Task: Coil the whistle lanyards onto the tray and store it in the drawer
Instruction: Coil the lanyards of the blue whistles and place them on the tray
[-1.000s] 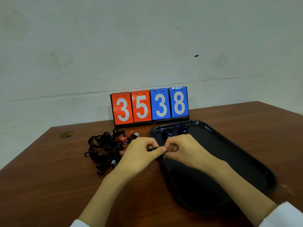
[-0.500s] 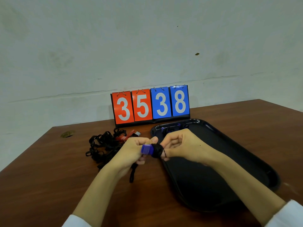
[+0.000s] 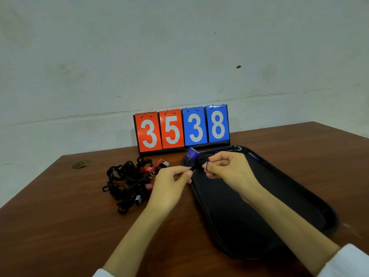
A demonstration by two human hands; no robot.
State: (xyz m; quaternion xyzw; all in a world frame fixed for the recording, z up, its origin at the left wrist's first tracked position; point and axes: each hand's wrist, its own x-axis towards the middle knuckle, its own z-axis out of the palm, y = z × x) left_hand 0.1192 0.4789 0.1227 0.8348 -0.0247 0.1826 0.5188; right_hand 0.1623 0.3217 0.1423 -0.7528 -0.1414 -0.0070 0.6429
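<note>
A blue whistle [image 3: 192,153] with its black lanyard wound around it is held above the far left corner of the black tray [image 3: 311,198]. My right hand [image 3: 227,168] grips the wound bundle. My left hand [image 3: 171,181] pinches the loose black lanyard end just left of it. A tangled pile of black lanyards [image 3: 124,182] with red whistles [image 3: 153,166] lies on the table to the left of the tray. More blue whistles at the tray's far end are mostly hidden behind my hands.
A flip scoreboard [image 3: 181,128] reading 35 38 stands behind the tray against the wall. The wooden table [image 3: 50,226] has a brass cable hole [image 3: 80,164] at the far left. My forearms cross the table's front.
The blue whistle has passed from my left fingers to my right hand and risen toward the tray's far corner. My left hand now pinches only the lanyard end.
</note>
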